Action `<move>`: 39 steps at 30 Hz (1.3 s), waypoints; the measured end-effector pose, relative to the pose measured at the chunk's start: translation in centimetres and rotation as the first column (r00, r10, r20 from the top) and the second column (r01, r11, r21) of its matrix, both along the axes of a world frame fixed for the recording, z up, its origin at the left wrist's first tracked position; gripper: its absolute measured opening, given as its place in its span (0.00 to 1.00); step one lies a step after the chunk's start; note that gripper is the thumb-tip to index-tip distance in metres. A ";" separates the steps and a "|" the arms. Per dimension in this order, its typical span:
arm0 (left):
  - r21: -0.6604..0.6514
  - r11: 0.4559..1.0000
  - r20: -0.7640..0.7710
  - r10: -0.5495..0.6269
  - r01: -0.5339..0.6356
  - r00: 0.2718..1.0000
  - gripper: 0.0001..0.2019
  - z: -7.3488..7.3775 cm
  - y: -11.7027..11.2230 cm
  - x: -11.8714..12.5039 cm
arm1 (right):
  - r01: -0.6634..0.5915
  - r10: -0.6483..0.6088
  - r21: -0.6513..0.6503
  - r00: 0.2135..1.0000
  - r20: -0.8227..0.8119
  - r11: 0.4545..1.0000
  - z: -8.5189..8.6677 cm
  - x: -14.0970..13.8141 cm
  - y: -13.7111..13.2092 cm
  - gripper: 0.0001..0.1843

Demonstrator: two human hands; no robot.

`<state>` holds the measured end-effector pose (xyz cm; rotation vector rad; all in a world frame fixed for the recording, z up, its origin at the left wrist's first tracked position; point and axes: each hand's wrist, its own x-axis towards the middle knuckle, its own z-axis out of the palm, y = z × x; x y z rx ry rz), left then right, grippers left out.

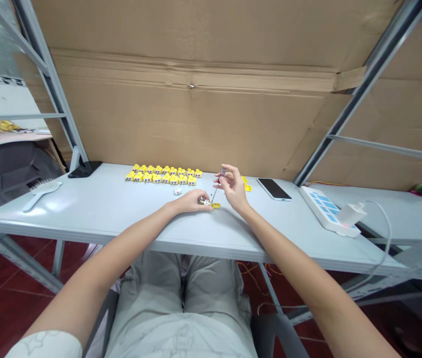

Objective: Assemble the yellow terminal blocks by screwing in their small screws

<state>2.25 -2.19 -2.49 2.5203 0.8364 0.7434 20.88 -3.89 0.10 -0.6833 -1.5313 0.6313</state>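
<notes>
My left hand lies on the grey-white table and grips a small yellow-and-white plug-like part near the front edge. Pinched in my right hand is a screwdriver, its thin shaft slanting down to that part. Whether the tip sits in a screw is too small to tell. Behind my hands, several similar yellow parts stand in two rows. A small white piece lies just beyond my left hand. More yellow pieces show partly behind my right hand.
A smartphone lies to the right, beside a power strip with a white charger and cable. At the left is a pale hairbrush. A cardboard wall closes off the back, between metal posts.
</notes>
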 end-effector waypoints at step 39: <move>-0.150 0.979 0.010 0.139 -0.136 0.990 0.20 0.0 -0.5 0.9 | -0.096 0.096 -0.021 0.995 -0.020 0.995 -0.2 0.3 0.9 0.23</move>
